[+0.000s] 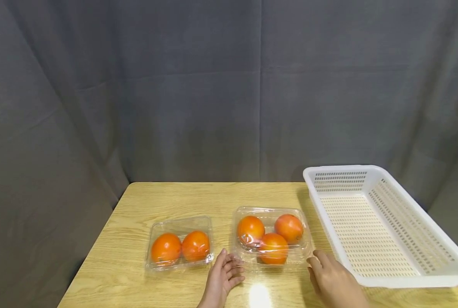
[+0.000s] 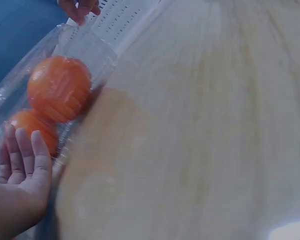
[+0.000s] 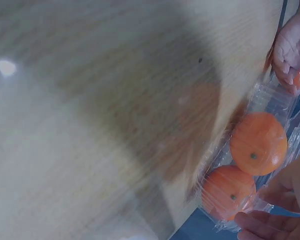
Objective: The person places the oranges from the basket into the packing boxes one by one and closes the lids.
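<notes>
A clear plastic clamshell box (image 1: 244, 256) with three round orange fruits (image 1: 273, 249) inside sits in front of me on the table. My left hand (image 1: 223, 277) is at its near left corner, palm turned toward the box, fingers loosely extended; the left wrist view shows those fingers beside a fruit (image 2: 60, 89). At the near right corner is my right hand (image 1: 334, 280). In the right wrist view its thumb and fingers (image 3: 260, 222) pinch the edge of the plastic. To the left stands a second clear box (image 1: 190, 224) with two orange fruits (image 1: 196, 246).
A large white perforated plastic basket (image 1: 371, 280) stands at the right side of the wooden table (image 1: 109, 265), close to my right hand. Behind the table hangs a grey curtain (image 1: 198, 107).
</notes>
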Motion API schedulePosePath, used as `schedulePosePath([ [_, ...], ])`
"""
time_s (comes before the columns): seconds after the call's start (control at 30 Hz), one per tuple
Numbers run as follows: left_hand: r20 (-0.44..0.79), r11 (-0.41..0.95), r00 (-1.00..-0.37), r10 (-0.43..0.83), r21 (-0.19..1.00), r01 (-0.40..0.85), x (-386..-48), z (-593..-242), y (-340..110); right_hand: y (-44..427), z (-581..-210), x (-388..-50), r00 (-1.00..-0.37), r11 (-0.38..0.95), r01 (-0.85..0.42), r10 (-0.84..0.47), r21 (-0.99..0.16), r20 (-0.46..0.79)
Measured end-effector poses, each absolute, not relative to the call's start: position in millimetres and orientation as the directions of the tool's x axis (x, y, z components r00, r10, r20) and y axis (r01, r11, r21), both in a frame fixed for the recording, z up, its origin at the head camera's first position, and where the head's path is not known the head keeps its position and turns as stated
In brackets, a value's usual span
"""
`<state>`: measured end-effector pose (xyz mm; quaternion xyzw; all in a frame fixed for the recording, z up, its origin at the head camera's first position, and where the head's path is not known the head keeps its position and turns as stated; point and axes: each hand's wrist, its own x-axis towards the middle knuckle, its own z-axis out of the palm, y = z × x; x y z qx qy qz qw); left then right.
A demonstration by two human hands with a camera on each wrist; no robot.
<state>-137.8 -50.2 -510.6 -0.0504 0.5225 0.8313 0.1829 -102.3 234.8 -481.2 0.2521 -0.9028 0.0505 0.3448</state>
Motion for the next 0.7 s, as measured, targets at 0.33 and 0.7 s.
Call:
schedulePosePath([
  [0.33, -0.298, -0.228, -0.936, 0.186, 0.914, -0.336, -139, -496, -50, 230, -484, -91, -0.808, 0.890, -0.407, -0.247, -0.204, 0.535],
  [0.7, -0.270, -0.169, -0.951, 0.151, 0.941, -0.294, -137, -495, -49, 226, -489, -89, -0.884, 0.812, -0.252, 0.027, -0.526, 0.466],
])
